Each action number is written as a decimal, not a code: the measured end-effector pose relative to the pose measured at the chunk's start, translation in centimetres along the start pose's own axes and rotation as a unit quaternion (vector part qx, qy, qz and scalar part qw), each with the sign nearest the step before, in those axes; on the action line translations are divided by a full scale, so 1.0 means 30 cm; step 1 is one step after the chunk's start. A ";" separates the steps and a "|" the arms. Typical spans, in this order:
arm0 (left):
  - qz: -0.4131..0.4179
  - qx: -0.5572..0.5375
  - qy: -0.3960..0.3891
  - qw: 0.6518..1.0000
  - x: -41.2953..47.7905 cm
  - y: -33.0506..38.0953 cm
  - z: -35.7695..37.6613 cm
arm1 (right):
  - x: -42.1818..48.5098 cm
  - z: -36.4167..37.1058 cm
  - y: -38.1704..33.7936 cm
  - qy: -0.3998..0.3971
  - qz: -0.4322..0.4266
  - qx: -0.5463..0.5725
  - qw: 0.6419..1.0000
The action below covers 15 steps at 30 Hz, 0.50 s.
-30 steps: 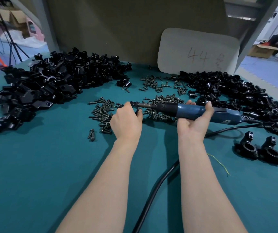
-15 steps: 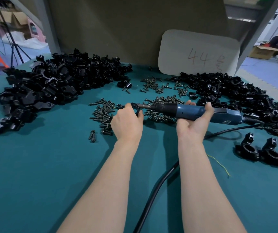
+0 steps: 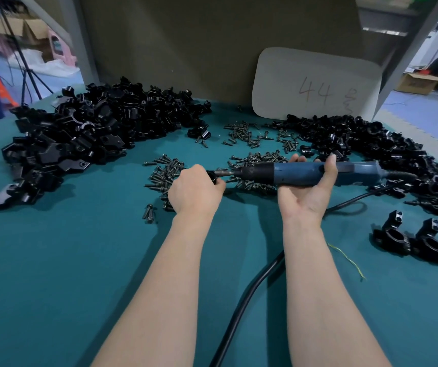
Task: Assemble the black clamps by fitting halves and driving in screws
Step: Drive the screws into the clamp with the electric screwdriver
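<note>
Holding the screwdriver (image 3: 300, 173) level over the screws (image 3: 252, 158) in the right hand (image 3: 308, 197), fingers (image 3: 299, 158) curled round it, and pinching a black clamp (image 3: 211, 177) at its bit in the left hand (image 3: 194, 189).

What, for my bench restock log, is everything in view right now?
table: one, teal, under everything
clamp halves: one large heap, black, far left
second heap of clamp parts: one, black, far right
screws: many, dark, loose between the heaps
assembled clamps: two, black, near right
card marked 44: one, pale grey, leaning at the back
electric screwdriver: one, blue and black, level above the screws
cable: one, black, trailing between the forearms to the near edge
thread: one, yellow, right of the right forearm
clamp piece: one, black, at the screwdriver's tip
left hand: one, grips the clamp piece
right hand: one, holds the electric screwdriver
</note>
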<state>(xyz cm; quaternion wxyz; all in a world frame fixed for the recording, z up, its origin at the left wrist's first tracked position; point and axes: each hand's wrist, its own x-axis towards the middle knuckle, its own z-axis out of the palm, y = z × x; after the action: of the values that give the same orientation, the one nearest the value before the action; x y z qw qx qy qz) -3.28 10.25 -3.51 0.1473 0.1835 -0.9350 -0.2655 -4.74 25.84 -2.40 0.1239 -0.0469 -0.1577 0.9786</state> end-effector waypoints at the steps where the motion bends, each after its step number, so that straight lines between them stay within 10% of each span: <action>1: 0.000 0.001 -0.005 1.000 0.002 0.001 -0.001 | 0.001 0.001 -0.001 0.000 0.001 -0.002 1.000; 15: -0.007 -0.020 -0.010 1.000 -0.007 0.005 -0.004 | -0.002 0.004 -0.029 -0.063 0.005 -0.002 0.998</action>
<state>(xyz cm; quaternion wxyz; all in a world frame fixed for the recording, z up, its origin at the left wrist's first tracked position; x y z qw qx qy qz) -3.08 10.40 -3.36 0.1402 0.1844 -0.9296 -0.2868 -4.51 26.58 -1.99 0.1088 0.0139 -0.1674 0.9798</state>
